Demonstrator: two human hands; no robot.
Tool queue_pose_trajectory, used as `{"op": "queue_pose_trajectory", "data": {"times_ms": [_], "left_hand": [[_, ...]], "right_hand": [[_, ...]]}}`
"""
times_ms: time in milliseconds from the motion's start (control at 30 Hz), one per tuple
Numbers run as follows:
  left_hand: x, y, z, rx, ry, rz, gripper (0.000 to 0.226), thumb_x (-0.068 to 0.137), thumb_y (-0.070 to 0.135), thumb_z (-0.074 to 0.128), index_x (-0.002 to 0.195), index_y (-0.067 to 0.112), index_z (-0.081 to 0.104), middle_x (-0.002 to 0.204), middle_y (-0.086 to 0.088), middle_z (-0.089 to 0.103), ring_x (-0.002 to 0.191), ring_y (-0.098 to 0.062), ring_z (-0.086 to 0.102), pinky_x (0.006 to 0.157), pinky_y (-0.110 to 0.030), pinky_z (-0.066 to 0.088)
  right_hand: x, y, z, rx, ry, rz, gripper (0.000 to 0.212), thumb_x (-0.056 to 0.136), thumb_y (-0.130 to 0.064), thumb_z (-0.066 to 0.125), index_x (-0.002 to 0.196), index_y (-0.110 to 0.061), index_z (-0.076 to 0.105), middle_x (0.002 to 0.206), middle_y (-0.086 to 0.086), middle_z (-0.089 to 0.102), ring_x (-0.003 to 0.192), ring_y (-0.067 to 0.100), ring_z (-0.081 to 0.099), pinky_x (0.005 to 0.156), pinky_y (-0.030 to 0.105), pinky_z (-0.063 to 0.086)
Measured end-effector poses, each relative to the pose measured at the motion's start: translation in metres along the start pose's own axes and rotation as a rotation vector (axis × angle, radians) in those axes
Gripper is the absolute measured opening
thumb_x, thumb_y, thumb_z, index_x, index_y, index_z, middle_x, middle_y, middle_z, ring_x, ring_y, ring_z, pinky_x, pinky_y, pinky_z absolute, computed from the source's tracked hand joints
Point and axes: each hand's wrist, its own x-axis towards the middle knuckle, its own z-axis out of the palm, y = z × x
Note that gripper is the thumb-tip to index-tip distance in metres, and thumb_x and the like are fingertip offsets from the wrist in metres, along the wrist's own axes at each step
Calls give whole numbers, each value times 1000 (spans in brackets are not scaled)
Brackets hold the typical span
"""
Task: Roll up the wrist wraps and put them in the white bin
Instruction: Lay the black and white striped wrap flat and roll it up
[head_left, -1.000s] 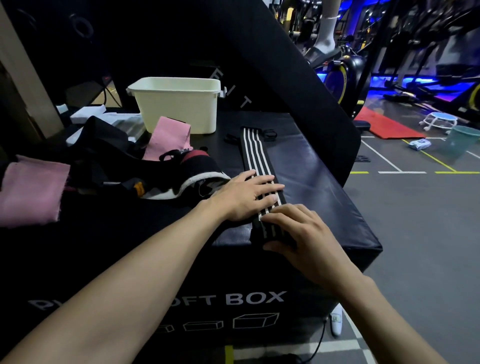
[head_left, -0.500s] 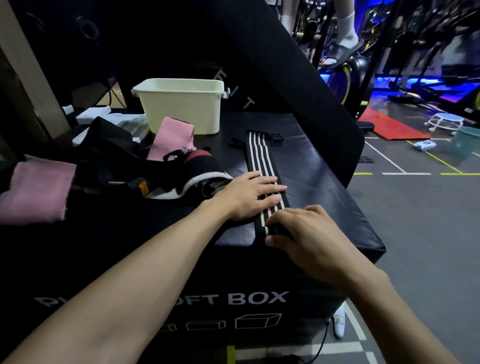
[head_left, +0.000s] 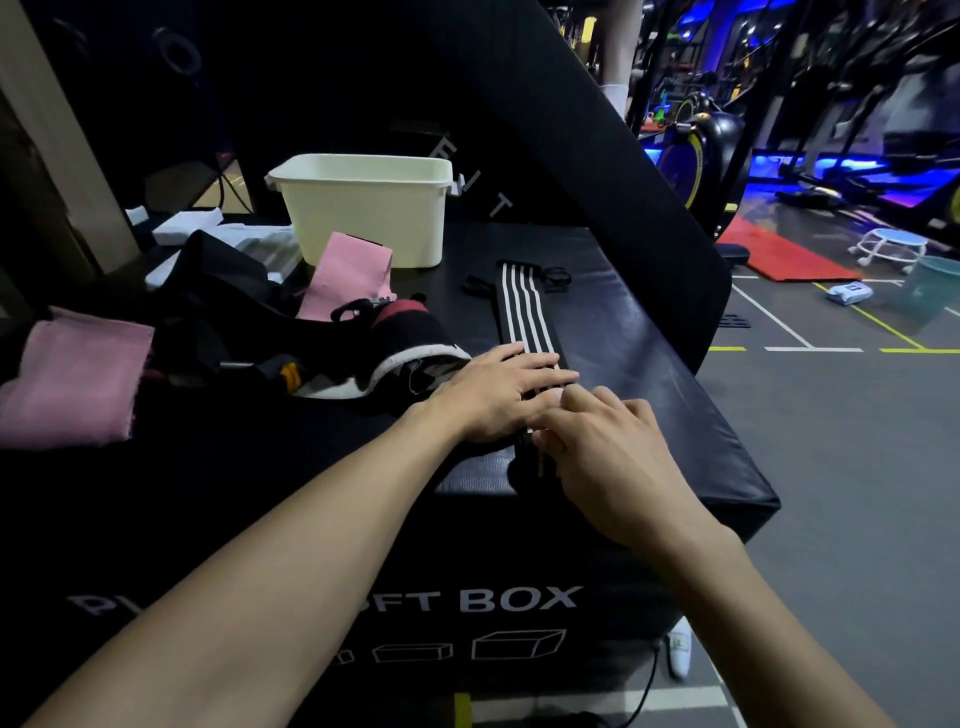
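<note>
Near the surface's front edge, our flat left hand (head_left: 493, 395) pins the soft, limp striped wrist wrap (head_left: 524, 317); our right hand (head_left: 597, 441) curls around its rolled end, likely the best hold.

Left hand (head_left: 493, 397) flat, right hand (head_left: 602, 447) curled

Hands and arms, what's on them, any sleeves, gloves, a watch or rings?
Nothing worn that shows. The left hand and right hand are bare, no gloves, and no rings visible. Both forearms are bare right to the picture's bottom edge: no sleeves, watch, bands or markings in view.
</note>
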Motion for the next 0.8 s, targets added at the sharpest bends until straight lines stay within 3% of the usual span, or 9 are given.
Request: {"op": "queue_pose_trajectory", "data": {"times_ms": [100, 133, 233, 367, 500, 667, 800], "left_hand": [[3, -2, 0, 39, -19, 26, 68, 84, 74, 22, 148, 58, 39, 164, 24, 28, 156, -15, 14, 127, -44, 16], [3, -2, 1, 28, -19, 20, 69, 82, 73, 22, 148, 58, 39, 164, 24, 28, 156, -16, 14, 127, -44, 16], [2, -1, 0, -19, 1, 6, 63, 89, 64, 25, 149, 56, 40, 164, 23, 30, 156, -17, 14, 127, -44, 15], [3, -1, 1, -7, 14, 16, 44, 108, 52, 32, 150, 50, 42, 164, 20, 31, 156, -19, 14, 128, -42, 12], [5, -4, 4, 0, 30, 25, 43, 109, 51, 31, 150, 51, 43, 164, 20, 32, 156, -19, 15, 127, -44, 15], [5, -6, 5, -60, 51, 30, 48, 105, 56, 30, 149, 48, 46, 162, 19, 36, 156, -18, 16, 127, -45, 17], [4, -3, 2, -94, 67, 29, 41, 111, 42, 36, 149, 39, 50, 162, 15, 39, 155, -18, 18, 127, -37, 14]], "right_hand": [[3, -2, 3, 33, 106, 29, 8, 98, -33, 59, 103, -26, 59, 103, -8, 68, 95, 21, 61, 78, 40, 37], [2, -2, 6, 30, 138, 35, 12, 95, -33, 64, 97, -24, 56, 99, -7, 69, 89, 23, 62, 75, 41, 39], [-2, -2, 14, -28, 253, 19, 17, 91, -36, 64, 88, -19, 59, 92, -2, 65, 76, 25, 63, 66, 39, 45], [-9, -3, 15, -75, 312, -14, 22, 87, -40, 66, 87, -18, 63, 83, -3, 61, 70, 24, 60, 67, 38, 48], [-19, 5, 7, -21, 128, -21, 32, 75, -46, 79, 95, -24, 66, 92, -8, 62, 85, 21, 61, 80, 37, 49], [-15, 21, -2, 131, -25, -65, 54, 76, -27, 85, 127, -23, 68, 122, -7, 67, 110, 21, 64, 90, 38, 53], [-8, 25, 3, 102, -24, -116, 54, 77, -18, 82, 129, -23, 66, 123, -6, 68, 107, 25, 65, 87, 40, 53]]}}
